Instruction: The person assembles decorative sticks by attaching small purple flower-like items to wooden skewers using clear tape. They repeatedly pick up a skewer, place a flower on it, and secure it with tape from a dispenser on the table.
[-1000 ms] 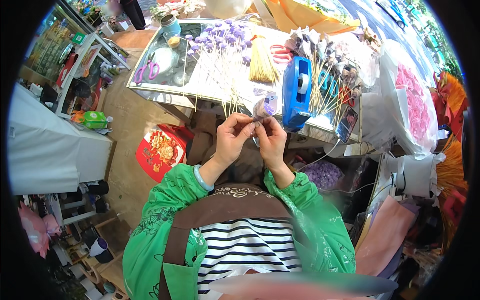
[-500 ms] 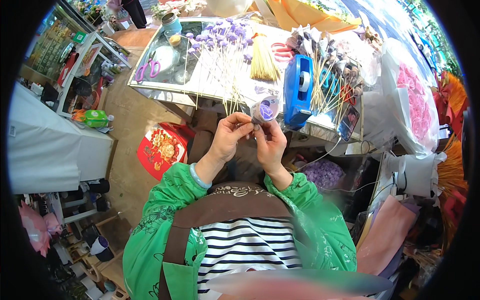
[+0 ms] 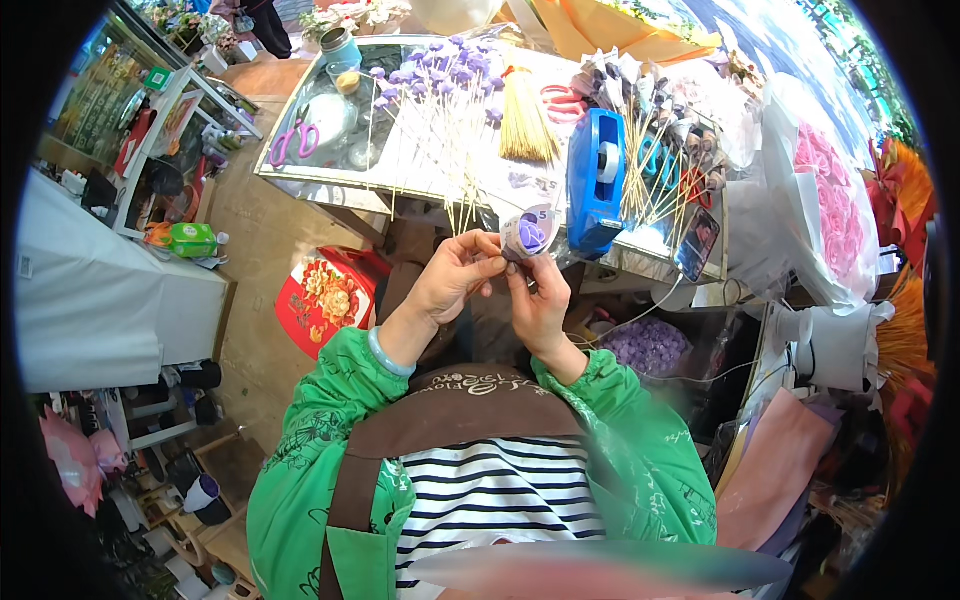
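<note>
A small purple artificial rose (image 3: 531,234) sits inside a cone of pale purple printed paper that looks like a banknote (image 3: 512,245). Both my hands hold this wrapped rose by its base, just in front of the table edge. My left hand (image 3: 458,275) pinches the paper from the left with thumb and forefinger. From the right, my right hand (image 3: 541,305) closes thumb and fingers on the base. Whatever stem is under the paper is hidden by my fingers. Beyond them lie purple flowers on thin sticks (image 3: 440,75) and a blue tape dispenser (image 3: 597,185).
A bundle of thin sticks (image 3: 527,125), pink-handled scissors (image 3: 564,103) and wrapped flowers on sticks (image 3: 640,95) lie on the table. A phone (image 3: 697,245) rests at its right front edge. Purple scissors (image 3: 295,143) lie at left; a red bag (image 3: 325,295) stands below.
The wrapped rose and my hands have shifted slightly down, toward me. My left-hand fingers have shifted a little on the paper. Both hands still grip the base.
</note>
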Demonstrator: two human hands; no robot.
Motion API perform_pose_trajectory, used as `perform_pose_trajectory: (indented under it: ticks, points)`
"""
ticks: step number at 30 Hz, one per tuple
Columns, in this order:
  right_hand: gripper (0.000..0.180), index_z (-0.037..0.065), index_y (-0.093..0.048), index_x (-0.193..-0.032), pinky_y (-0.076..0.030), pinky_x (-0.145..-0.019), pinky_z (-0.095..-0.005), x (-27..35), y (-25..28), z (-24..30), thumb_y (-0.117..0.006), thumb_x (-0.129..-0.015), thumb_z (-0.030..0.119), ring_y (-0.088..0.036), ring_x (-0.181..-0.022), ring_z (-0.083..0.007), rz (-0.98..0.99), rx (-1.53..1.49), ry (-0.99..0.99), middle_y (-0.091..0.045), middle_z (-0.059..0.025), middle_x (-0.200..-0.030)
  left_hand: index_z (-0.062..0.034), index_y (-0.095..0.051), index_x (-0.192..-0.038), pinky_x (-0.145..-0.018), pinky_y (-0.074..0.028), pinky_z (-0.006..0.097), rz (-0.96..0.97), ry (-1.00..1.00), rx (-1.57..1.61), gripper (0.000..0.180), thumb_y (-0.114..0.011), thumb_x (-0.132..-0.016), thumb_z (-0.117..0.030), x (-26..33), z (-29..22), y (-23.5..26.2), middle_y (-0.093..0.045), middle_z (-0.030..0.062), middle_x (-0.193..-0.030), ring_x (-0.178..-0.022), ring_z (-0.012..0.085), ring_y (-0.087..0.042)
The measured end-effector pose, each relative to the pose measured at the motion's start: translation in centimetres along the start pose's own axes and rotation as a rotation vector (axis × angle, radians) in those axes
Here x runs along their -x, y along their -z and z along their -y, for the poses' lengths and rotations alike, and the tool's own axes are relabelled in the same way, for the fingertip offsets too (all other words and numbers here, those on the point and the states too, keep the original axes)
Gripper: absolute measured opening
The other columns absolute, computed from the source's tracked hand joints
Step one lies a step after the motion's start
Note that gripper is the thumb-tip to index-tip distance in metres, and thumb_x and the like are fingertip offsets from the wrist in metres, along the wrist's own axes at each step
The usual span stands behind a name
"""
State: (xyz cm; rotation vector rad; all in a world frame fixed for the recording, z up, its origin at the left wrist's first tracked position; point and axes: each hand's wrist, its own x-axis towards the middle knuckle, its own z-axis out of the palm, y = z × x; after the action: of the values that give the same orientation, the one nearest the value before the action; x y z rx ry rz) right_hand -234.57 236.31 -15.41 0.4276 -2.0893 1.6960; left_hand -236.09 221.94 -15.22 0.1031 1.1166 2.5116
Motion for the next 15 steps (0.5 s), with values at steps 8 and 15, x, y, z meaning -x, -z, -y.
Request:
perform_pose_trajectory:
  ticks: [8,15]
  points:
    - [0.008,-0.004,-0.055,-0.088,-0.043,-0.058,-0.0267,0.3,-0.2,-0.8,-0.06,-0.081,-0.003,-0.054,-0.064,-0.019,-0.022,0.059,0.059,-0.054,-0.0112,-0.077,-0.0089,-0.056,-0.088,-0.047,-0.042,0.016,-0.104,0.108,0.082,0.01,-0.063,-0.083,-0.004,-0.1,0.8,0.3,-0.059,0.001,-0.081,-0.061,0.006,-0.052]
    - [0.008,-0.003,-0.053,-0.085,-0.043,-0.058,-0.0273,0.3,-0.4,-0.7,-0.06,-0.08,-0.004,-0.052,-0.064,-0.0199,-0.004,0.058,0.07,-0.052,-0.0105,-0.075,-0.0085,-0.059,-0.097,-0.048,-0.039,0.016,-0.003,0.215,0.207,0.014,-0.064,-0.084,-0.008,-0.1,0.9,1.4,-0.06,0.0012,-0.082,-0.064,0.0073,-0.051]
